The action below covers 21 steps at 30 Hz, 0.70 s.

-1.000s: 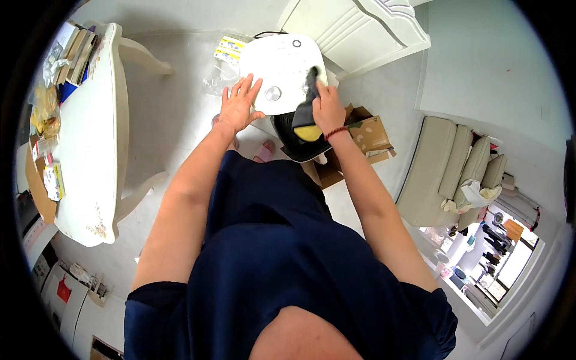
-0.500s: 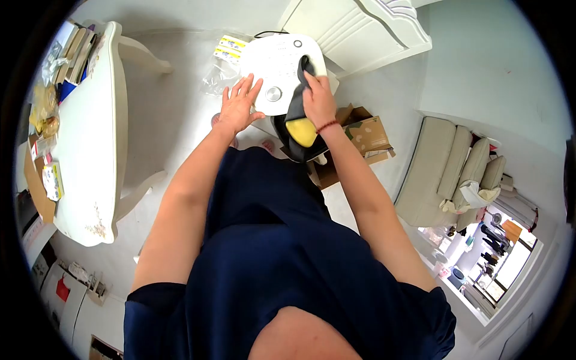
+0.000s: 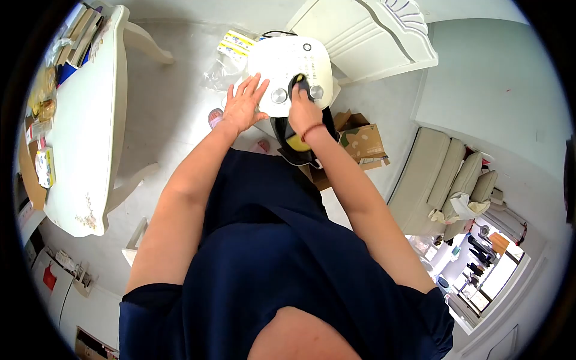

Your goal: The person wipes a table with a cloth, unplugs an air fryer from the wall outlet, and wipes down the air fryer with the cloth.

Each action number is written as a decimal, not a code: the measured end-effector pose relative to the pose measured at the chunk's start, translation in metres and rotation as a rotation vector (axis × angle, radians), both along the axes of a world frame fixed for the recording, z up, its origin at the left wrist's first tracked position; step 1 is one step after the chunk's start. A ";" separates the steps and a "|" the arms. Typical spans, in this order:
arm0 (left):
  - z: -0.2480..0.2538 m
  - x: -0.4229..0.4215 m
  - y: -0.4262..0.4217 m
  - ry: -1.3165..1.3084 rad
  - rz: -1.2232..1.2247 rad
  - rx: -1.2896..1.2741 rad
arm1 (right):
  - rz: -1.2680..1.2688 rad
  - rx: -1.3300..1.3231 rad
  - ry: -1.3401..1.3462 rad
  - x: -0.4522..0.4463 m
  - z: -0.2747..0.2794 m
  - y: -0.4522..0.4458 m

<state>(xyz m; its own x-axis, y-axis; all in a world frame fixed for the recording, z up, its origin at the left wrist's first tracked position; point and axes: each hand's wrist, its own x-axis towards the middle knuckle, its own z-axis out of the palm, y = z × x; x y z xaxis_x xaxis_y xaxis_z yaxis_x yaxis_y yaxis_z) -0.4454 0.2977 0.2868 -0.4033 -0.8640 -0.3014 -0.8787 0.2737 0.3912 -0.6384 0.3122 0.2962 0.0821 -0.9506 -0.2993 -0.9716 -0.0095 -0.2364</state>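
Observation:
A white countertop appliance (image 3: 273, 66) with printed markings and two silver knobs (image 3: 279, 95) stands in front of me; it looks like an air fryer. My left hand (image 3: 245, 108) rests with spread fingers on its left front edge, holding nothing. A dark grey cloth with a yellow side (image 3: 298, 143) is bunched in my right hand (image 3: 305, 113). That hand presses the cloth's dark end against the panel between the knobs, and the yellow part hangs below. Under the front edge is a black opening or container (image 3: 282, 129), partly covered by my hand and the cloth.
An opened cardboard box (image 3: 363, 141) stands to the right of the appliance. Yellow-and-white packs (image 3: 237, 43) in clear plastic lie behind it at left. A white table (image 3: 90, 138) with books and packages is on the left; a white carved panel (image 3: 366, 39) rises behind. A beige sofa (image 3: 420, 180) is at right.
My right hand and the cloth have moved left and slightly down across the panel, uncovering the right knob. My left hand stays at the left edge. The view has shifted slightly.

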 end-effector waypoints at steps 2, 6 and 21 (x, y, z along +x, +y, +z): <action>-0.001 -0.001 -0.001 -0.005 0.005 -0.004 | -0.020 0.029 0.070 0.010 -0.005 -0.035; 0.001 -0.003 0.000 -0.032 -0.002 0.001 | -0.173 0.283 0.064 0.020 0.024 -0.065; -0.002 -0.001 -0.001 -0.012 -0.009 -0.023 | -0.182 0.359 0.053 -0.045 0.012 -0.125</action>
